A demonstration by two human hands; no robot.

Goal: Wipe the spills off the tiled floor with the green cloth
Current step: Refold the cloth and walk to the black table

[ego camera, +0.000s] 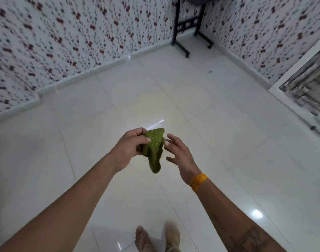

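The wiping looks not yet begun: the green cloth (154, 149) hangs bunched in the air at the centre of the frame, well above the tiled floor (228, 142), and a faint yellowish spill (155, 99) lies on the tiles just above centre, apart from the cloth. The left hand (130, 149) has its grip closed on the cloth's upper edge, thumb pressed on the fabric. The right hand (179, 153) is spread open just beside it, fingertips near the cloth but holding nothing.
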